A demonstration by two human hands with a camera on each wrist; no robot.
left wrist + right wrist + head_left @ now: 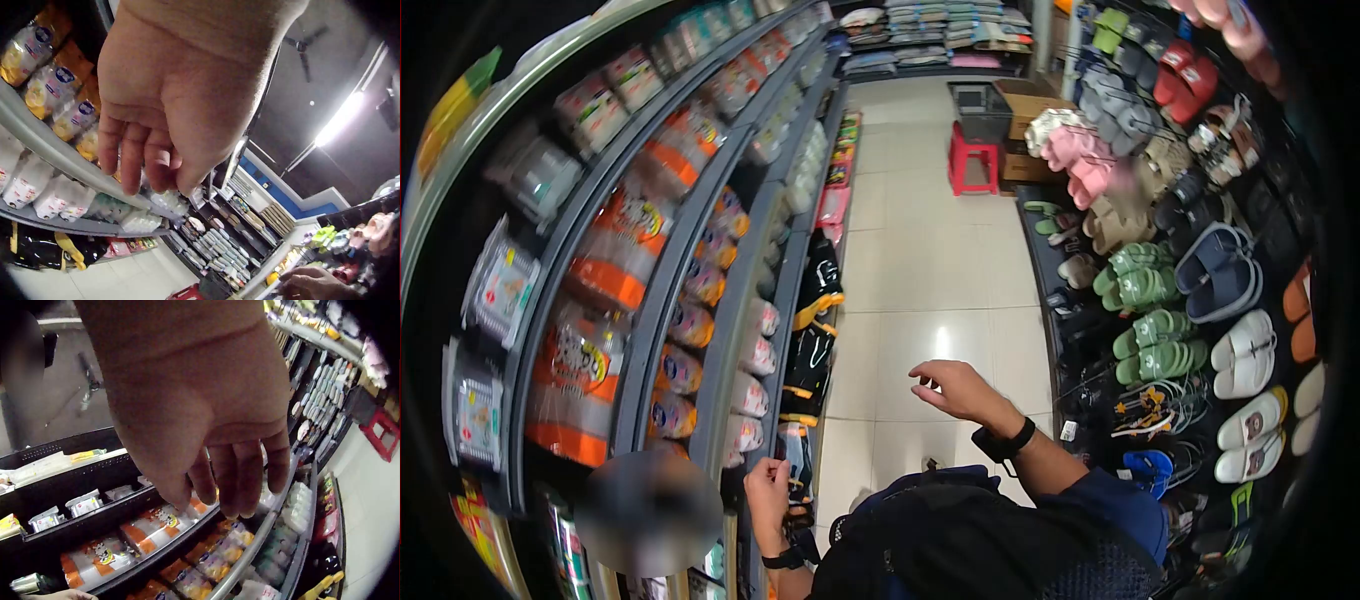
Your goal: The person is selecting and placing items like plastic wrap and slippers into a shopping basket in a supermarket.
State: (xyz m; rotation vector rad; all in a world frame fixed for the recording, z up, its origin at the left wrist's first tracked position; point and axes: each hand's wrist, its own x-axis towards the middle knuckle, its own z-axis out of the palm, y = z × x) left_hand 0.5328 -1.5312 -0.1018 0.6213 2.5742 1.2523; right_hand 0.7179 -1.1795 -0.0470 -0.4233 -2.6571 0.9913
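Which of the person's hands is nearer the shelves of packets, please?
The left hand, close beside the shelves; the right hand is farther off, over the tiled floor.

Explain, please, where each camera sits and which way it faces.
Head: on the head, facing forward, down the aisle; left hand and right hand show.
Left wrist: worn there, facing past left fingers toward shelf and ceiling; right hand lower right.
Right wrist: worn there, facing past right fingers toward orange packs; left hand lower left.
Head and right wrist share the red stool.
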